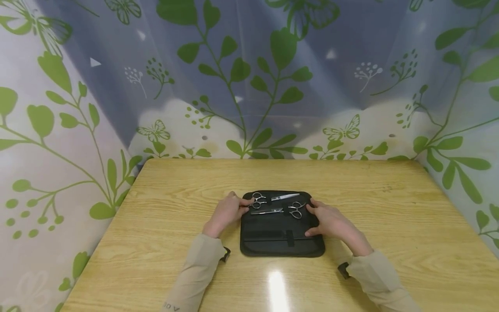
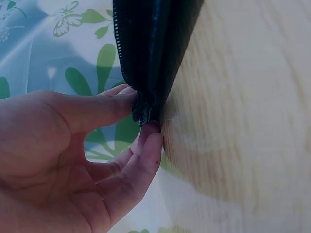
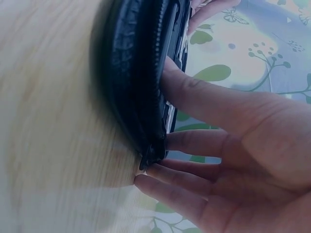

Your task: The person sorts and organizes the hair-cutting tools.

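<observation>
A black zippered scissor case (image 1: 265, 247) lies opened flat on the table. Two pairs of silver scissors rest inside it: the upper scissors (image 1: 286, 196) point right and the lower scissors (image 1: 267, 212) point left. At the case's left side, my left hand (image 1: 227, 212) pinches the edge between thumb and fingers, as the left wrist view shows at the zipper (image 2: 145, 114). My right hand (image 1: 331, 221) holds the right edge, its thumb over the rim and its other fingers around the upper corner. In the right wrist view those fingertips (image 3: 143, 180) reach the tabletop.
The wood-grain table (image 1: 175, 182) extends around the case on all sides. Behind it and at both sides hangs a curtain (image 1: 265, 108) with green leaves and butterflies. Dark straps (image 1: 225, 254) show at both sleeve cuffs. A glare spot (image 1: 277, 290) lies in front of the case.
</observation>
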`<control>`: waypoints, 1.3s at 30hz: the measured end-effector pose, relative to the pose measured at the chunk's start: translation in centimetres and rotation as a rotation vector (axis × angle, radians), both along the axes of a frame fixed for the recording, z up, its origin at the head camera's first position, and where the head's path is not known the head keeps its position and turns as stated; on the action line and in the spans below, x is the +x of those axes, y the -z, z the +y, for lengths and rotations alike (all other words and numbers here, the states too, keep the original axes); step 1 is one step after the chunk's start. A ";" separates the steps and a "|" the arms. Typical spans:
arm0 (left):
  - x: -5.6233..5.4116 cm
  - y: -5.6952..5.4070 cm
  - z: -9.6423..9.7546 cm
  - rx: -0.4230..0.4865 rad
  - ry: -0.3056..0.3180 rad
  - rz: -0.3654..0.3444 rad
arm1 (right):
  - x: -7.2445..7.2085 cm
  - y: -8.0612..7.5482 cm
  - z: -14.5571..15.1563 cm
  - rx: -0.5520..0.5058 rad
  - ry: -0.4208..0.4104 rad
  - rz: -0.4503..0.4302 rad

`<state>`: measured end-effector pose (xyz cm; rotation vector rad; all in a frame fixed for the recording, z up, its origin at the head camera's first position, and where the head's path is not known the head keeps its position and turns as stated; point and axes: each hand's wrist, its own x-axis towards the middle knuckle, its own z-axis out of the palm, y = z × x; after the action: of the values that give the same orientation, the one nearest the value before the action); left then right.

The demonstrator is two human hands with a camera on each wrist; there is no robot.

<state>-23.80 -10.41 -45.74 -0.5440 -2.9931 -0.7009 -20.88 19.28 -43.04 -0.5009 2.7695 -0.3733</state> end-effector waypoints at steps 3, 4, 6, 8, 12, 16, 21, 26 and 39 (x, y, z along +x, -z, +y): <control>0.0 0.0 -0.2 0.014 0.011 -0.028 | -0.1 0.0 0.2 -0.034 0.000 -0.014; -0.1 -0.1 -0.3 0.021 0.013 -0.043 | -0.1 0.0 0.3 -0.046 -0.006 -0.014; -0.1 -0.2 -0.5 0.048 0.015 -0.078 | -0.2 0.1 0.6 -0.085 -0.014 -0.008; -0.2 -0.3 -0.8 0.090 0.001 -0.104 | -0.4 0.1 1.0 -0.129 -0.016 0.008; -0.4 -0.6 -1.5 0.203 -0.093 -0.103 | -0.8 0.1 1.5 -0.201 0.017 0.054; -0.5 -0.9 -1.8 0.210 -0.181 -0.096 | -1.1 0.2 1.8 -0.254 0.092 0.051; -0.5 -1.1 -1.7 0.099 -0.176 -0.134 | -1.3 0.4 1.9 -0.233 0.161 0.037; -0.5 -1.0 -1.3 0.120 -0.135 -0.188 | -1.4 1.1 1.9 -0.203 0.128 0.048; -0.5 -1.2 -0.5 0.226 -0.167 -0.281 | -1.6 1.8 1.5 -0.302 0.160 0.042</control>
<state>-24.34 -10.87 -44.55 -0.1956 -3.0947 -1.1677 -22.49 20.76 -44.80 -0.3575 2.8149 -0.8360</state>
